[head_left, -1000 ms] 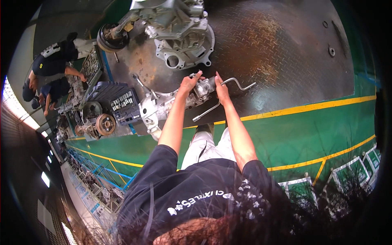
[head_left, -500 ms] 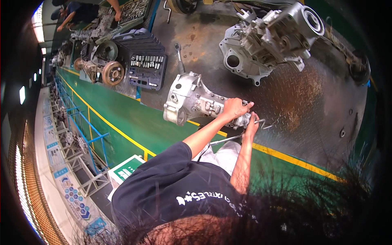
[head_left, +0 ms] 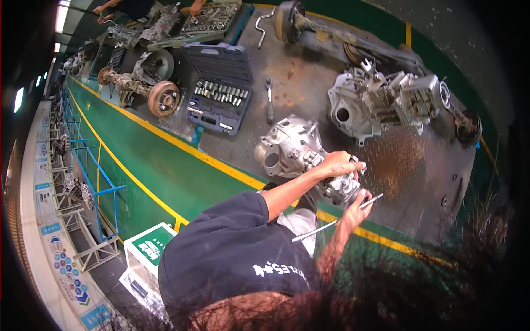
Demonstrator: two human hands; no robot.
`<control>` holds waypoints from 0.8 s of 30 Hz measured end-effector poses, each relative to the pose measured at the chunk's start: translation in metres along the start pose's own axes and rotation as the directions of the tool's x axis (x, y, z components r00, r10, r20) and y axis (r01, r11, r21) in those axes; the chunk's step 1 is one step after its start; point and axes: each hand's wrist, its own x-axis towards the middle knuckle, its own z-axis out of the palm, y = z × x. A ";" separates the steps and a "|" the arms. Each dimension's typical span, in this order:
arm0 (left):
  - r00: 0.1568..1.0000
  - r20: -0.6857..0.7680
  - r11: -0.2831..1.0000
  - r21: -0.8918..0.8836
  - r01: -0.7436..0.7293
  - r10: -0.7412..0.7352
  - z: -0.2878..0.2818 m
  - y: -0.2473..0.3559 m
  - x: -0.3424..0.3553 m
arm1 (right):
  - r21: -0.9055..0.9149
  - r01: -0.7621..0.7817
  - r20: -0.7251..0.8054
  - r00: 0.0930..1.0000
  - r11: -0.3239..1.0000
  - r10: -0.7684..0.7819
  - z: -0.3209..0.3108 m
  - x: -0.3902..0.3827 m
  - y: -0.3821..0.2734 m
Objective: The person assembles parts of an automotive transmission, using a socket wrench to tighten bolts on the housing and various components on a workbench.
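A silver gearbox casing point(head_left: 295, 146) lies at the near edge of the metal bench, its wide bell end to the left and its narrow end toward me. My left hand point(head_left: 338, 164) is closed over the narrow part, thumb stretched to the right and fingers partly hidden behind it. Beside the tip of that end, my right hand point(head_left: 356, 211) is closed around a long thin metal bar point(head_left: 316, 230), which sticks out on both sides of the fist. A ratchet wrench point(head_left: 270, 99) lies beyond the casing.
An open socket case point(head_left: 221, 102) stands at the left of the bench point(head_left: 408, 176). A larger gear housing point(head_left: 381, 102) sits at the right, before a long axle point(head_left: 353, 47). A hub assembly point(head_left: 164, 98) is at far left. Another person's hand point(head_left: 196, 7) shows by a tool tray point(head_left: 212, 19).
The view has shifted, so the bench things appear turned. The casing's narrow end now points more toward me. The bar in my right hand has swung; its bent end no longer shows.
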 end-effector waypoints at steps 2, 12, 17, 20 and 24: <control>0.996 0.084 0.998 -0.065 -0.011 0.017 -0.014 -0.011 0.004 | -0.111 0.060 -0.004 0.998 0.992 -0.061 0.003 -0.025 -0.018; 0.954 0.290 0.896 -0.439 0.059 0.079 -0.113 -0.035 0.026 | -0.240 0.284 0.064 0.959 0.928 -0.277 0.072 -0.075 -0.088; 0.943 0.322 0.724 -0.632 0.277 -0.080 -0.145 -0.041 0.031 | -0.160 0.357 0.032 0.934 0.920 -0.357 0.106 -0.066 -0.101; 0.986 0.162 0.664 -0.734 0.145 -0.036 -0.156 -0.062 0.033 | -0.164 0.387 0.095 0.922 0.908 -0.376 0.121 -0.063 -0.122; 0.996 0.049 0.613 -0.790 -0.003 0.068 -0.159 -0.086 0.024 | -0.133 0.453 0.187 0.885 0.882 -0.426 0.123 -0.065 -0.125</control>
